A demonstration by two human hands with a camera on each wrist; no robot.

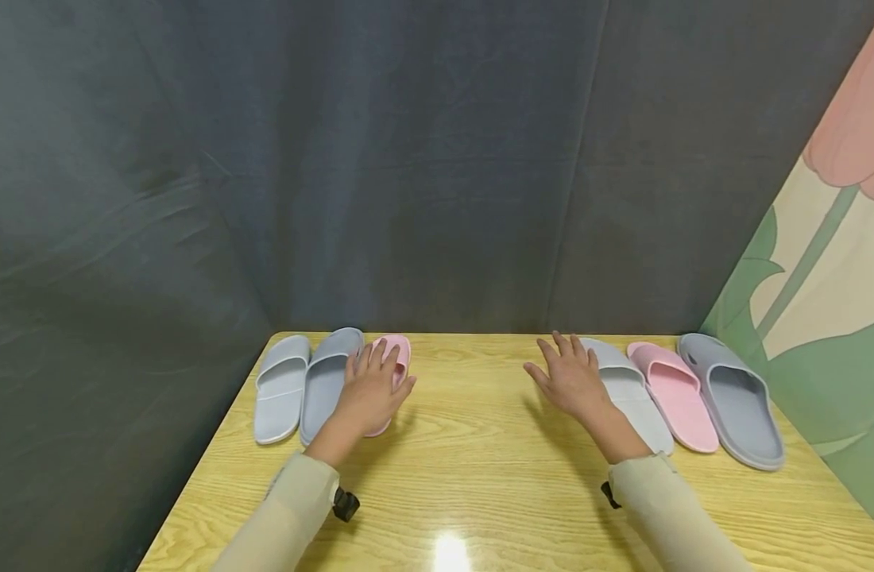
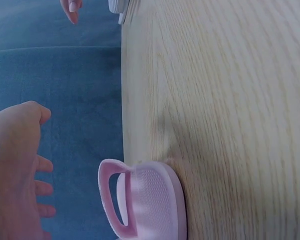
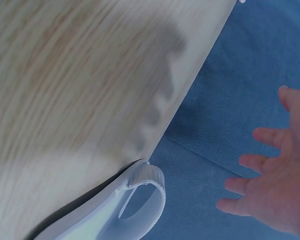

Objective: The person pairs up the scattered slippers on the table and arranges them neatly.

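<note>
My left hand (image 1: 371,391) hovers, fingers spread, above a pink slipper (image 1: 401,349) at the left group's inner side. Part of that slipper is hidden by the hand in the head view; the left wrist view shows its strap and sole (image 2: 157,200) apart from my palm. Left of it lie a blue-grey slipper (image 1: 324,389) and a light grey slipper (image 1: 280,401). My right hand (image 1: 574,381), also with spread fingers, is raised beside a pale grey-white slipper (image 1: 626,389), its strap visible in the right wrist view. Farther right are a pink slipper (image 1: 680,401) and a larger grey slipper (image 1: 737,405).
The slippers stand on a wood-grain table (image 1: 473,445), toes toward its far edge. A dark cloth curtain (image 1: 423,175) rises behind and along the left. At the right is a wall panel (image 1: 816,334) painted with a pink flower and green leaves.
</note>
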